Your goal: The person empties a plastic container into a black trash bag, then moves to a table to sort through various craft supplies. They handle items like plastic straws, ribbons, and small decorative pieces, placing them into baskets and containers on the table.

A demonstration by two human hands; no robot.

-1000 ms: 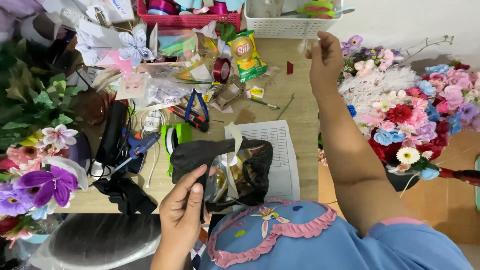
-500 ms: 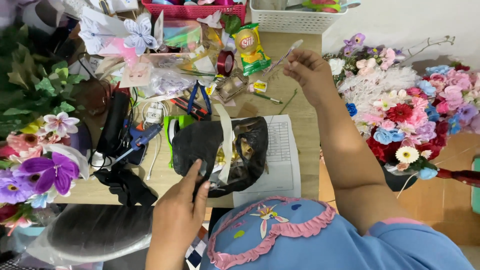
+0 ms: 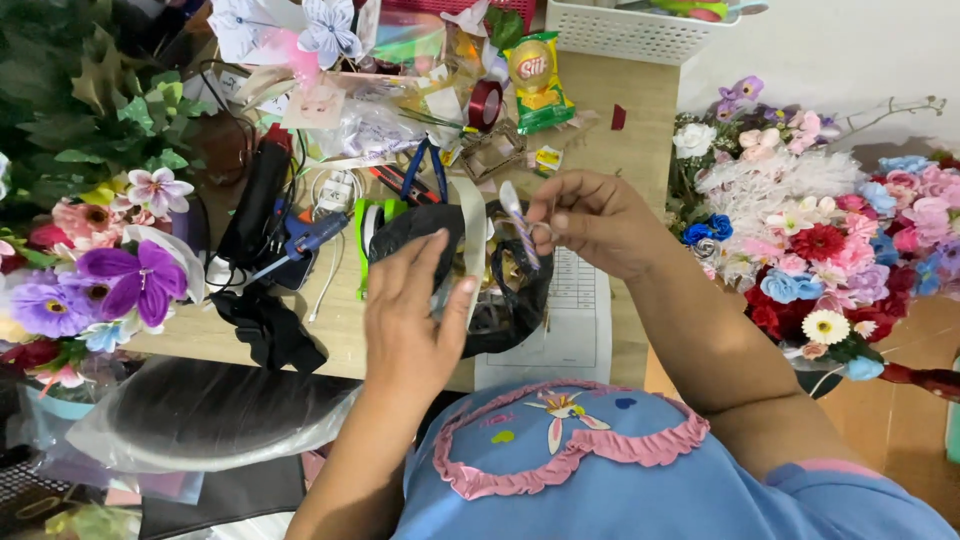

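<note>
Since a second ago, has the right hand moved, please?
Yes: the right hand came down from beside the snack packet to the black bag.

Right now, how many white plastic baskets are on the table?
1: a white basket at the table's far edge, above the right hand. Others may be hidden out of frame.

Left hand (image 3: 415, 320): fingers spread, palm against the near side of the black plastic bag (image 3: 470, 270); grip not closed.
Right hand (image 3: 590, 222): fingertips pinch a thin striped stick (image 3: 520, 225), tilted, above the bag's mouth.
Bag: sits on the wooden bench (image 3: 630, 110), partly over a printed paper sheet (image 3: 570, 330).
Left of bag: blue glue gun (image 3: 310, 235), black cables.
Far edge: red ribbon roll (image 3: 485, 103), yellow-green snack packet (image 3: 537, 80), white basket (image 3: 625, 30).
Sides: artificial flowers (image 3: 810, 240) on both.
</note>
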